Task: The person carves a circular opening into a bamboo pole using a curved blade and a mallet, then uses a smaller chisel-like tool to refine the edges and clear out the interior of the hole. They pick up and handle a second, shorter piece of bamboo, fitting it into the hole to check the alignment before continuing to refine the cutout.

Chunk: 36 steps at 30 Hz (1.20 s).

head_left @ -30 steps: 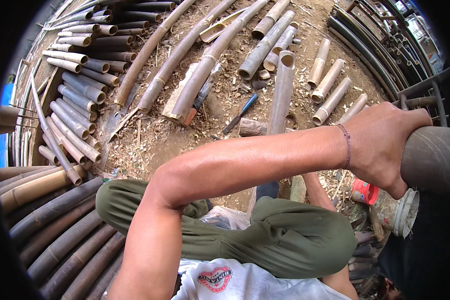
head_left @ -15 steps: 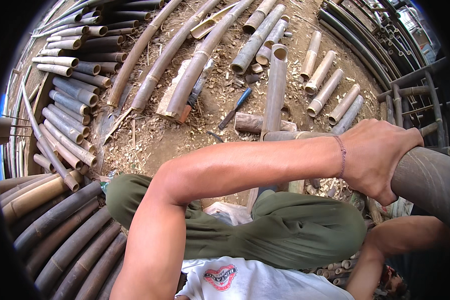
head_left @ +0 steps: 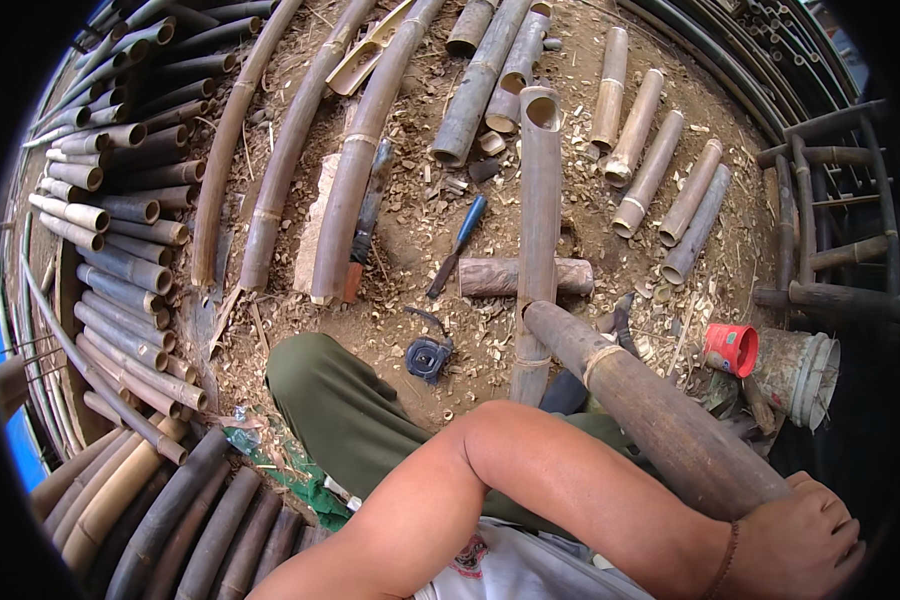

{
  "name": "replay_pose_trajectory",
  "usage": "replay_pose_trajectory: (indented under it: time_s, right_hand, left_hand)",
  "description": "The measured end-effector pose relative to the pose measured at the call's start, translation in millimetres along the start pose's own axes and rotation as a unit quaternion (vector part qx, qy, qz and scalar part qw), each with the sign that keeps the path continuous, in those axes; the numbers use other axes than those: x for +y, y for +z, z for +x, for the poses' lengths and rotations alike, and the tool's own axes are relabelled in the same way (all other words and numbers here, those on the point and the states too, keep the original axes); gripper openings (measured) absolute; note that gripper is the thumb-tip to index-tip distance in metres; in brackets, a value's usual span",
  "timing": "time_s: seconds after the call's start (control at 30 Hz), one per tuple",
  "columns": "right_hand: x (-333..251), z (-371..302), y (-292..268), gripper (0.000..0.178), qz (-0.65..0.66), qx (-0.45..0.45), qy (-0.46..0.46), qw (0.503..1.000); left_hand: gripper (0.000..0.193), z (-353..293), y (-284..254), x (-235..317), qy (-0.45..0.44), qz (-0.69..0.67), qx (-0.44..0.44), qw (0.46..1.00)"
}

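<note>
grey-brown and thick, a bamboo pole (head_left: 660, 412) slants from just right of the picture's centre out toward 4 o'clock. at that near end the left hand (head_left: 800, 540) is clasped over it, fingers curled; the thumb is hidden. a thin dark bracelet (head_left: 727, 562) circles the wrist, and the bare arm (head_left: 570, 455) reaches across from 7 o'clock. the right hand is out of view, so i cannot tell whether it grasps anything.

the pole's far end meets the side of a notched bamboo tube (head_left: 540, 190) at 1 o'clock; whether the two touch, i cannot tell. that tube crosses over a short log (head_left: 488, 278). near the log, at 12 o'clock, lies a blue-handled chisel (head_left: 460, 240), and at 6 o'clock, close to centre, a dark tape measure (head_left: 428, 360).

five short tubes (head_left: 647, 175) lie in a row toward 2 o'clock, among pale wood chips. a red cup (head_left: 718, 348) and a grimy pale bucket (head_left: 800, 385) sit past 3 o'clock. three long poles (head_left: 365, 150) stretch out at 11 o'clock, stacked bamboo (head_left: 135, 285) fills 9 o'clock, and a knee in green trousers (head_left: 330, 395) is bent up toward 7 o'clock.
</note>
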State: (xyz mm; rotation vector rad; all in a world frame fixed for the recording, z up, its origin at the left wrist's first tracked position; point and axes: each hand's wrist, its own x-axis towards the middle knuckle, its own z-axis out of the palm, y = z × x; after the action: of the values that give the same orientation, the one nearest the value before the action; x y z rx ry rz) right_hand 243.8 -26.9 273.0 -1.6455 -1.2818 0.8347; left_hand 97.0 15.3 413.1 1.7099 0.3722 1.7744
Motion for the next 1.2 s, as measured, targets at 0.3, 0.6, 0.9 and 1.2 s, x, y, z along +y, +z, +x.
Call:
replay_pose_trajectory:
  time_s: [0.3, 0.6, 0.9, 1.2]
  right_hand:
    - [112, 14, 176, 0.079, -0.034, -0.081, 0.170, 0.982]
    - [149, 22, 243, 0.084, -0.066, -0.097, 0.211, 0.970]
    - [159, 71, 229, 0.088, -0.066, -0.128, 0.200, 0.969]
    - [116, 69, 155, 0.093, -0.009, -0.107, 0.094, 0.990]
  left_hand:
    - [0.010, 10, -21, -14, -0.052, -0.114, -0.017, 0.992]
    - [0.020, 26, -17, -19, -0.050, -0.280, -0.211, 0.935]
    - [0.033, 48, -13, -24, -0.021, -0.317, -0.360, 0.877]
    - [0.058, 60, -34, -45, 0.008, -0.332, -0.463, 0.822]
